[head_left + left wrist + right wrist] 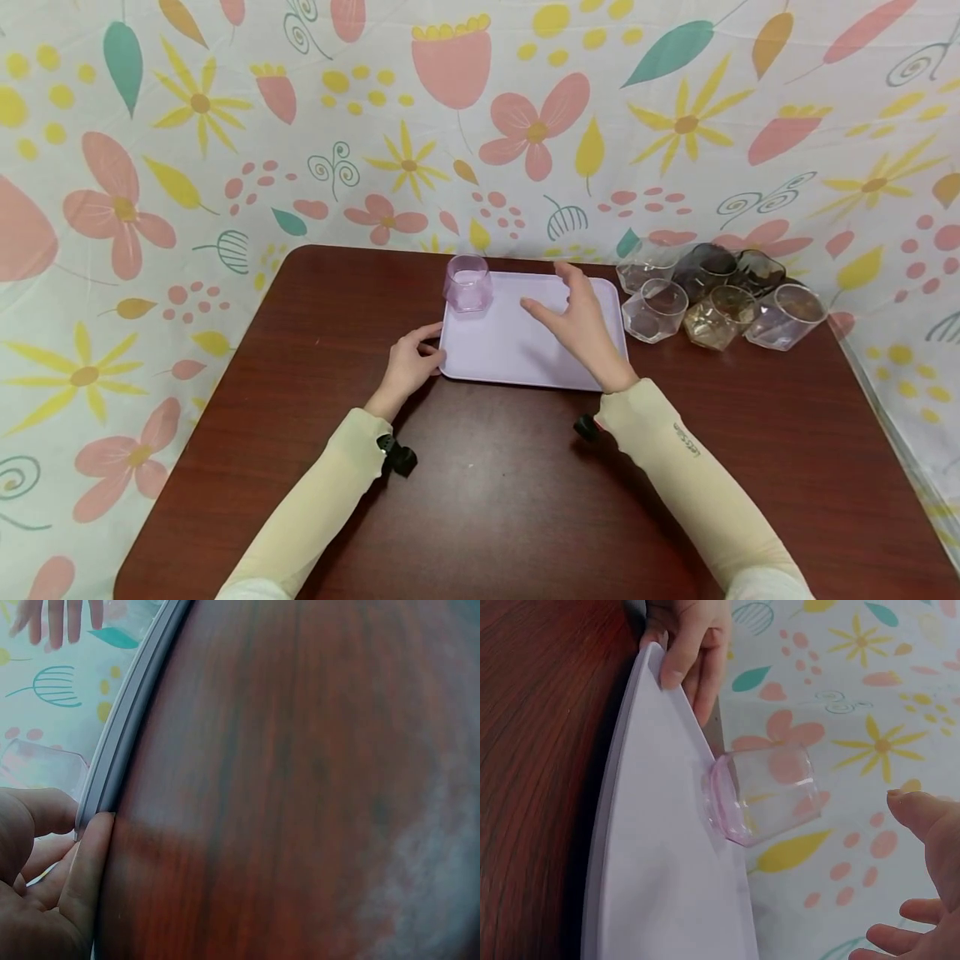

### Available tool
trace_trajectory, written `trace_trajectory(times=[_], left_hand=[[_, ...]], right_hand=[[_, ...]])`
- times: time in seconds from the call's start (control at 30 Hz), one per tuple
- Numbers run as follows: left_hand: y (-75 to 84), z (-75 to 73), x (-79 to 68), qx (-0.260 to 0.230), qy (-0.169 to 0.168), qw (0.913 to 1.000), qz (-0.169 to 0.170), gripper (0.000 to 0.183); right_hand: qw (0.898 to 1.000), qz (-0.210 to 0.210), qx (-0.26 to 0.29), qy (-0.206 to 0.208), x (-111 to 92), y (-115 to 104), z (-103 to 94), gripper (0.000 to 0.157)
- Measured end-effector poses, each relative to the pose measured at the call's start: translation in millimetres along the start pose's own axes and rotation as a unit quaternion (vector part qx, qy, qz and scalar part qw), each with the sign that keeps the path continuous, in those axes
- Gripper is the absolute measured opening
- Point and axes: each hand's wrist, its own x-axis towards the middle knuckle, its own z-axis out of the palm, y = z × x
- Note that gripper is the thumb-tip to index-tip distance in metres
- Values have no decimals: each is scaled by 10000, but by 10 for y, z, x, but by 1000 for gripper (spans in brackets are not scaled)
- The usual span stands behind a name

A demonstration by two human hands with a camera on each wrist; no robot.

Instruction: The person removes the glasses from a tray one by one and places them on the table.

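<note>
A pale lilac rectangular tray (517, 354) lies near the back of the table. On its back left corner stands a pink see-through glass (468, 287), upright, with no hand touching it. My left hand (408, 358) pinches the tray's left edge; in the right wrist view its thumb (679, 664) presses the top side of the rim. My right hand (581, 321) hovers over the tray's right half, fingers spread and nothing held. The right wrist view shows the right hand (922, 885) apart from the pink glass (769, 791).
Several faceted glasses cluster right of the tray: a clear one (655, 312), an amber one (717, 318), a faintly tinted one (786, 317), and smoky dark ones (705, 268) behind. A flowered cloth (300, 142) hangs behind the brown table (480, 500).
</note>
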Motion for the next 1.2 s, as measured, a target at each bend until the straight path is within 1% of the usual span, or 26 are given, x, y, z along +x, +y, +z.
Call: trace_trajectory(times=[0.3,0.7,0.93,1.2], left_hand=[[-12,3,4,-40,16,10000,27,51],[0,10,4,-36,34,10000,8,53],[-18,14,16,-10,36,10000,-26,52],[-27,12,15,-10,39,10000,4,52]], right_hand=[[9991,112,84,-398,156,-2,256,85],[9963,0,269,-816,354,-90,581,86],[9958,28,293,-868,458,-123,730,84],[9950,47,295,-954,538,-95,854,84]])
